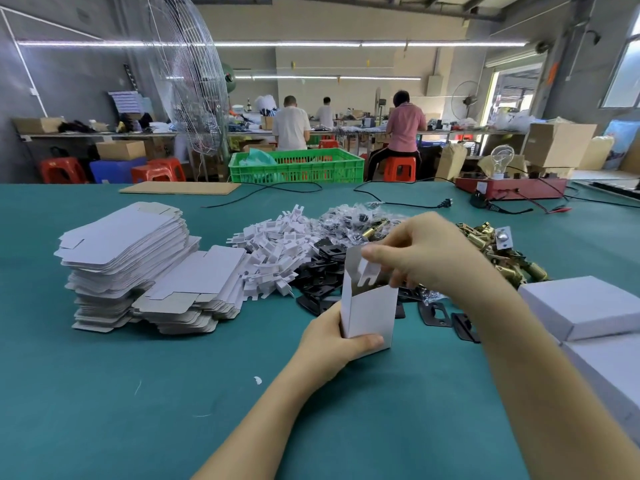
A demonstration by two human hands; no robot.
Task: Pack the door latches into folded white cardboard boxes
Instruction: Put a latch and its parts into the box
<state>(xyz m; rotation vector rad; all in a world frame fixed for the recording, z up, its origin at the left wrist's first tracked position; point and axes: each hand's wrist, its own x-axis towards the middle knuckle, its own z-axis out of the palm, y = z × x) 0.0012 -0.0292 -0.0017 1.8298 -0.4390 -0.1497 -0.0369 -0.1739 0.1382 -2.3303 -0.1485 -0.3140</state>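
My left hand (332,344) grips the bottom of an upright white cardboard box (369,315), its top open. My right hand (426,254) is above the opening, its fingers pinching a white cardboard insert (367,271) that sticks partly into the box. Behind the box lie brass door latches (498,252), black strike plates (325,271), small bags of screws (349,218) and a heap of white inserts (273,251).
Stacks of flat unfolded white boxes (128,258) stand at the left on the green table (138,393). Closed white boxes (585,306) sit at the right edge. A red tester with a bulb (509,187) and black cables (408,202) lie further back.
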